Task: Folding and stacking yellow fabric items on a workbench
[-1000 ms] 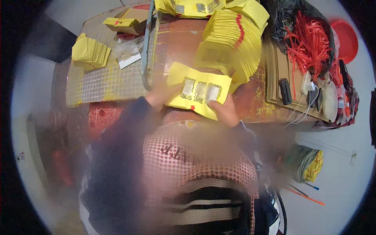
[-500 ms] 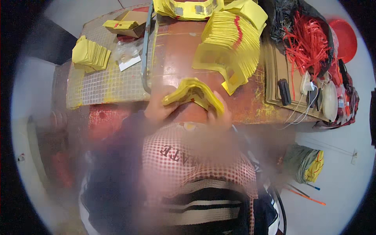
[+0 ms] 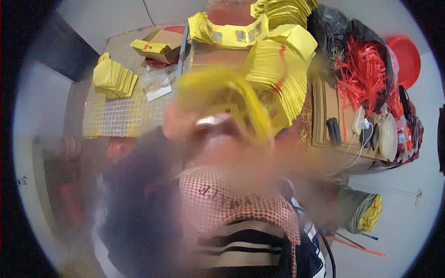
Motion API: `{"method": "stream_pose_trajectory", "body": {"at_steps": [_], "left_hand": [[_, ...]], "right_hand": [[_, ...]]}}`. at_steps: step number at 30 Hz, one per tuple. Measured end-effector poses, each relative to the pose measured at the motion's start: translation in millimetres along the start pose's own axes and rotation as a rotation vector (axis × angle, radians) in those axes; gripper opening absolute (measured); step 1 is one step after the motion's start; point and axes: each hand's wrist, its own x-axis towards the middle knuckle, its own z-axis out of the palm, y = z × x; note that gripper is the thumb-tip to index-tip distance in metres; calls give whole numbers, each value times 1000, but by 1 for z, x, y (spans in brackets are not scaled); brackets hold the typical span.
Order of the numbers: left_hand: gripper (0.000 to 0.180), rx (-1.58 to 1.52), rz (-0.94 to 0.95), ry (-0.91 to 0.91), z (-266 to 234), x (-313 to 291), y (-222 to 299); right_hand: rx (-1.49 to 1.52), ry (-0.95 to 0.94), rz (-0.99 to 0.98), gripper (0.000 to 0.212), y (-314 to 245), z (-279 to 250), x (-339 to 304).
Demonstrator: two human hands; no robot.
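Observation:
A bundle of yellow paper sheets (image 3: 211, 79), bent into an arch and smeared by motion, is held up above the front of the table. My left hand (image 3: 177, 121) grips its left end. At the opposite end my right hand (image 3: 277, 143) holds it too, though that hand is badly blurred and its fingers hardly show. Just beyond the bundle lies a big fanned stack of yellow paper (image 3: 280, 69) with a red mark running across its edges. Behind it, a curved yellow paper bundle with grey patches (image 3: 229, 38) stands on the table.
On the left, a pale grid-patterned mat (image 3: 111, 118) bears a small yellow paper stack (image 3: 113, 78), an open cardboard box (image 3: 162, 44) and clear plastic. To the right are flat cardboard sheets (image 3: 327, 109), red plastic strips (image 3: 364, 65) in a black bag, a power bank-like black object (image 3: 333, 131) and cables.
My hands have lifted the arched bundle, which looks larger and closer and now blurs. The view has tilted, so the table's things sit lower in it and more shows at the back.

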Motion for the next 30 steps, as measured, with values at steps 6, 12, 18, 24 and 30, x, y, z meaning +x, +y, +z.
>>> {"method": "stream_pose_trajectory", "body": {"at_steps": [6, 12, 18, 24, 30], "left_hand": [[26, -602, -334, 102, -29, 140, -50], [21, -593, -548, -9, 2, 254, -104], [42, 1090, -175, -918, 60, 303, -246], [28, 950, -388, -561, 68, 303, -234], [31, 830, -433, -423, 61, 286, -259]], "right_hand": [[-698, 142, -180, 53, 44, -43, -4], [-853, 191, -199, 50, 47, -53, -3], [-905, 210, -109, 47, 44, -50, 2], [-896, 248, -231, 47, 49, -51, 7], [-909, 259, -264, 46, 40, -46, 7]]}}
